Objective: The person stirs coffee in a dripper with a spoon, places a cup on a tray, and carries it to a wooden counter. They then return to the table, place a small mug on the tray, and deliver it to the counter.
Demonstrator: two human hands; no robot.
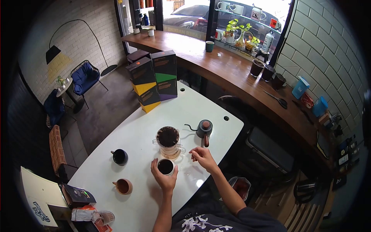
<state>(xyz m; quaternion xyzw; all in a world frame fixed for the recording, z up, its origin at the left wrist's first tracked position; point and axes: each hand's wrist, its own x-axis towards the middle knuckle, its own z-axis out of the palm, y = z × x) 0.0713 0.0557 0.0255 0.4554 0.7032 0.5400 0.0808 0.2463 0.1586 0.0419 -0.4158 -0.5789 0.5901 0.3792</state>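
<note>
My left hand (165,181) is wrapped around a white cup (172,172) of dark coffee, which is at the near side of the white table. My right hand (202,157) is loosely curled above the tabletop, with nothing visible in its fingers. Just beyond the cup stands a glass coffee server (170,153), topped by a dripper (168,137) full of dark wet grounds. Past my right hand is a dark gooseneck kettle (204,128), its wooden handle pointing towards me. To the left sit a black mug (119,157) and a brown mug (123,186), both with dark contents.
Stacked black boxes (163,65) with coloured panels stand at the table's far end. An open carton (43,197), wrappers and a clear plastic cup (106,217) crowd the near left. A wooden counter (232,73) runs along the window, holding scissors (279,101) and plant pots.
</note>
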